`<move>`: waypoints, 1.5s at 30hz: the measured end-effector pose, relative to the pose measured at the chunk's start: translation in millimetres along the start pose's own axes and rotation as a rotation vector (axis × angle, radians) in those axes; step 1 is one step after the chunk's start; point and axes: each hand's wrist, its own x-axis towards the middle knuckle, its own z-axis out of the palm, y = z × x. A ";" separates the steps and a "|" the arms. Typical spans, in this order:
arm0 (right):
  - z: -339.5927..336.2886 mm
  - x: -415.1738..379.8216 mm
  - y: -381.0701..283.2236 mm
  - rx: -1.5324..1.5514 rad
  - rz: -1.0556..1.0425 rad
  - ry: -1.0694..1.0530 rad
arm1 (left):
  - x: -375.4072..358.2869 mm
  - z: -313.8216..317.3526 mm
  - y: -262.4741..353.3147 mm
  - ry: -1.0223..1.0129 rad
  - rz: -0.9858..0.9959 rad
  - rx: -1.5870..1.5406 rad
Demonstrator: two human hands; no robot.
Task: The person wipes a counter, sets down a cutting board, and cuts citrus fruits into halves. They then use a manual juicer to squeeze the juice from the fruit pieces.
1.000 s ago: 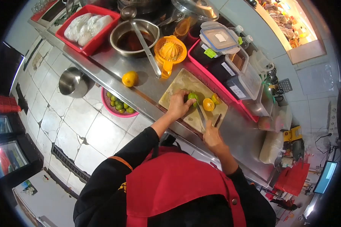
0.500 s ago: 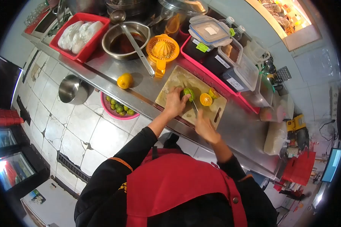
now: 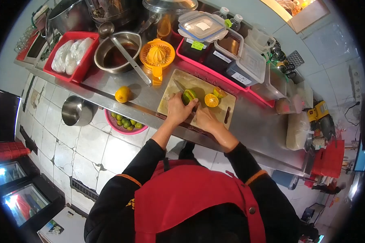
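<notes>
My left hand (image 3: pixel 179 110) pinches a green citrus fruit (image 3: pixel 188 96) against the cutting board (image 3: pixel 171 86). The fruit has a cut in it, with the knife (image 3: pixel 178 84) through or across it; the tip pokes out on the far left side. My right hand (image 3: pixel 207 120) is closed around the knife's handle, which is mostly hidden by the fingers. Just right of the fruit lie two cut citrus halves: one orange half (image 3: pixel 211 100) with its flesh facing up, and another half (image 3: pixel 219 92) behind it.
Left of the board sit a yellow citrus fruit (image 3: pixel 123 94), an orange juicer (image 3: pixel 157 55), a steel pot (image 3: pixel 105 67) with a ladle across it, and a red tray (image 3: pixel 73 76). Behind stands a pink tray (image 3: pixel 240 86) of lidded containers. Below, a pink basket (image 3: pixel 111 125) holds green citrus.
The knife has moved forward and left across the green fruit, its tip now showing beyond it. My right hand has come closer to my left. The whole view has shifted slightly.
</notes>
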 end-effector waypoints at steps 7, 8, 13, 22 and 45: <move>-3.4 -55.1 18.4 -0.003 0.114 -0.108 | 3.1 -4.7 -0.4 -0.080 -0.091 -0.066; -2.4 -49.9 14.7 -0.015 0.124 -0.111 | -0.6 -3.0 -0.3 -0.053 -0.035 -0.063; -6.4 -2.8 -3.5 0.048 0.106 -0.014 | -12.6 8.2 3.9 -0.040 0.034 -0.033; -13.5 -53.6 14.9 -0.020 0.075 -0.063 | -10.1 12.8 3.2 -0.084 -0.114 -0.037; 7.7 -54.1 7.0 0.045 -0.041 0.148 | 82.0 60.7 28.6 -0.476 0.115 0.061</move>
